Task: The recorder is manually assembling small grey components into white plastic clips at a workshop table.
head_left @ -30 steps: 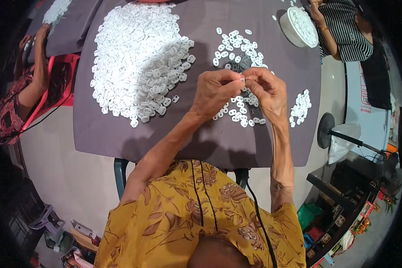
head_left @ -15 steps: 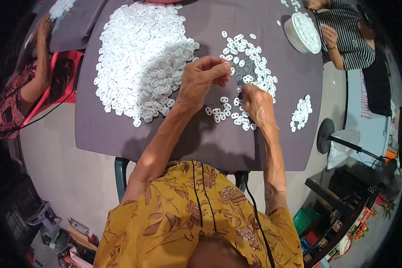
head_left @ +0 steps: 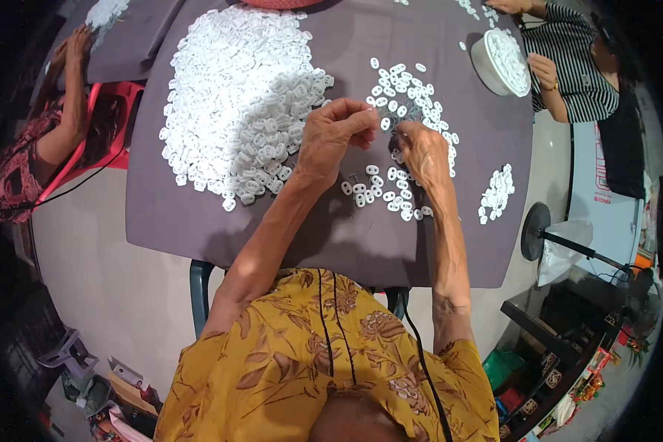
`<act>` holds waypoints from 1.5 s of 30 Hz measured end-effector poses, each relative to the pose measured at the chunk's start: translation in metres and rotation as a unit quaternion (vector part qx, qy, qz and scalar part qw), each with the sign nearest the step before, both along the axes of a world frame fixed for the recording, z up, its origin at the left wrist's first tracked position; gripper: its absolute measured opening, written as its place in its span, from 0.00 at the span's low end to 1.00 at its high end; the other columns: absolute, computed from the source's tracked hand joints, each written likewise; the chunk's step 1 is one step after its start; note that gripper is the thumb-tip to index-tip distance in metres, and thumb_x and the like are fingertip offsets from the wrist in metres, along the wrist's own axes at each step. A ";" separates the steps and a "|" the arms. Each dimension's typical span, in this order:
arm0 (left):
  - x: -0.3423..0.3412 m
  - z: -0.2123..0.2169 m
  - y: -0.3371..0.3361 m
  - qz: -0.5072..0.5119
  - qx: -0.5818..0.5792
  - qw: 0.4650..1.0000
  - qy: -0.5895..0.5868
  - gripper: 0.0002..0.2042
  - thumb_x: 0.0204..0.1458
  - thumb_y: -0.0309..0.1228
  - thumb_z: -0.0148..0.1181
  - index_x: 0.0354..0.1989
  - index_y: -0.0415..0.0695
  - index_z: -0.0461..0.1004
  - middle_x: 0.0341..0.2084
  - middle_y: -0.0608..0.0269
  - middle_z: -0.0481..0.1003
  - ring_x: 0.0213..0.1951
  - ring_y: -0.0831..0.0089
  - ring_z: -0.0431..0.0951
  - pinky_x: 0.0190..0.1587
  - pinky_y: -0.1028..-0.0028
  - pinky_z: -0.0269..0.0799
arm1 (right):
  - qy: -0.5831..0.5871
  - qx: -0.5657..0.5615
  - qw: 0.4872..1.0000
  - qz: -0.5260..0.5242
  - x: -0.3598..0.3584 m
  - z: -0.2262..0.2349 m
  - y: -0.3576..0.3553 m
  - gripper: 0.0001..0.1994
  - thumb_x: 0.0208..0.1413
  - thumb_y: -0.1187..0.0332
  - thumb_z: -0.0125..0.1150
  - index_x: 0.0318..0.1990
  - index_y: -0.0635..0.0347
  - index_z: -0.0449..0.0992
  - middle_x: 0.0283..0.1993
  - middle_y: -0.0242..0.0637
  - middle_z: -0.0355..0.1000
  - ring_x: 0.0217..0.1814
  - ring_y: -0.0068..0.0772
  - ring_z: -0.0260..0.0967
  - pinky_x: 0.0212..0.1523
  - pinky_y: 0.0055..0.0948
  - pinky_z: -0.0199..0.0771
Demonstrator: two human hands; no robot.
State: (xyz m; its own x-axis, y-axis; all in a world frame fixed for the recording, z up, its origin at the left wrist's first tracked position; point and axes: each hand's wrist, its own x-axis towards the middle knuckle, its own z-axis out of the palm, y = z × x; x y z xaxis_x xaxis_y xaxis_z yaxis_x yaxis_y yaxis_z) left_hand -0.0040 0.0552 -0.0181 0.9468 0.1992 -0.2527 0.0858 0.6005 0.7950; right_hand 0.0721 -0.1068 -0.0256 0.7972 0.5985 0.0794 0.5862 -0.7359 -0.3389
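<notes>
Mid-frame, our left hand (head_left: 333, 140) pinches one small white plastic oval piece (head_left: 384, 124), right hand (head_left: 422, 151) fingertips closed on scattered ones; light, stiff, edge-pinchable.

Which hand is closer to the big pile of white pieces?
Left. The left hand is right beside the big pile of white pieces, at its right edge. The right hand is farther right, over the scattered white pieces.

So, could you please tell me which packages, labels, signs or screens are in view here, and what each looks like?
White panel: upright at the right, beyond the table edge; rectangular, with a small red printed mark.
Green box: on the floor at lower right; blocky, plain green.
No screens can be made out.
</notes>
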 end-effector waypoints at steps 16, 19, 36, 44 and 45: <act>0.001 -0.001 -0.002 0.002 0.007 1.000 0.005 0.07 0.47 0.31 0.59 0.31 0.40 0.73 0.22 0.67 0.73 0.24 0.81 0.71 0.27 0.80 0.69 | -0.055 -0.018 0.990 0.126 0.007 -0.007 0.012 0.03 0.40 0.74 0.53 0.22 0.64 0.68 0.23 0.44 0.69 0.23 0.47 0.68 0.23 0.40 0.68; -0.001 -0.003 0.000 0.006 0.013 1.000 0.010 0.07 0.47 0.30 0.59 0.31 0.40 0.73 0.22 0.67 0.73 0.23 0.81 0.71 0.27 0.80 0.68 | 0.043 -0.042 0.990 0.126 0.005 0.001 0.008 0.03 0.39 0.74 0.53 0.23 0.63 0.69 0.24 0.45 0.70 0.24 0.46 0.69 0.24 0.40 0.69; -0.004 -0.003 0.003 0.015 0.034 0.999 0.003 0.07 0.47 0.31 0.58 0.30 0.41 0.73 0.22 0.69 0.72 0.23 0.82 0.71 0.27 0.80 0.68 | -0.028 0.088 0.988 0.123 0.019 -0.001 0.009 0.04 0.42 0.76 0.56 0.27 0.63 0.69 0.25 0.39 0.69 0.22 0.40 0.66 0.28 0.33 0.68; -0.007 0.013 -0.008 -0.006 0.018 1.000 -0.014 0.06 0.47 0.29 0.57 0.30 0.40 0.73 0.21 0.69 0.72 0.23 0.82 0.70 0.27 0.81 0.67 | 0.490 0.567 0.660 -0.054 0.004 0.025 -0.006 0.08 0.45 0.81 0.54 0.35 0.69 0.69 0.25 0.38 0.70 0.28 0.30 0.70 0.27 0.20 0.69; -0.007 0.016 -0.011 -0.009 0.011 1.000 -0.016 0.06 0.47 0.29 0.57 0.30 0.40 0.73 0.21 0.69 0.72 0.23 0.82 0.70 0.27 0.82 0.67 | 0.500 0.583 0.638 -0.057 0.001 0.027 -0.007 0.09 0.46 0.80 0.54 0.37 0.69 0.69 0.27 0.40 0.70 0.28 0.32 0.70 0.29 0.22 0.70</act>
State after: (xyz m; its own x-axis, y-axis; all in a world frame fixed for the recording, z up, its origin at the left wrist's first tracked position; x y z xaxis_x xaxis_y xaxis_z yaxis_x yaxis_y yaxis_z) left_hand -0.0114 0.0444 -0.0018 0.9578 0.1869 -0.2186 0.0715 0.5814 0.8105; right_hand 0.0732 -0.1137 0.0017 0.8311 0.5309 -0.1658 -0.3877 0.3392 -0.8571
